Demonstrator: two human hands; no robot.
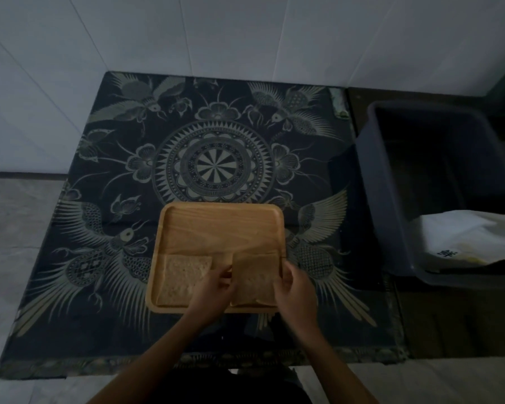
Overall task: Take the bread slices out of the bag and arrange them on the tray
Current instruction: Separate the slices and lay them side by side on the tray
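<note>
Two bread slices are lying side by side on the near part of the tray (pixel 222 225), which is sitting on the table (pixel 70 316). The left hand (pixel 213 290) and right hand (pixel 295 290) are pinching the right slice (pixel 254 275) with their fingers at its two sides. The left slice (pixel 184 275) is lying flat just beside it, and a white bag (pixel 464 237) is sitting in the gray bin (pixel 391 199) at the right.

A low table (pixel 79 330) covered by a dark cloth (pixel 216 141) printed with a round medallion, birds and flowers carries the things. A wooden tray (pixel 222 225) sits directly on the cloth at 6 o'clock of the medallion. At 3 o'clock, off the cloth, a dark plastic tub (pixel 391 199) stands on a darker surface.
</note>
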